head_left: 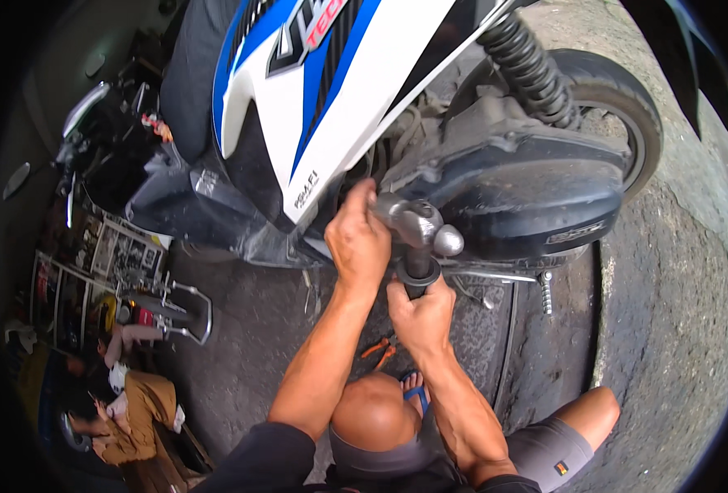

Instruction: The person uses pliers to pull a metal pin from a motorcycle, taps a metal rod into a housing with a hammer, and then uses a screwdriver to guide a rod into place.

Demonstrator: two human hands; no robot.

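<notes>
Head view: your right hand (423, 316) is wrapped shut around the dark grip of an impact wrench (417, 234), held just below the scooter's black engine cover (536, 193). Your left hand (357, 238) is closed over the metal head beside that cover. The tool looks heavy, rigid and likely greasy, so keep both holds. Both forearms reach upward, elbows bent.
</notes>
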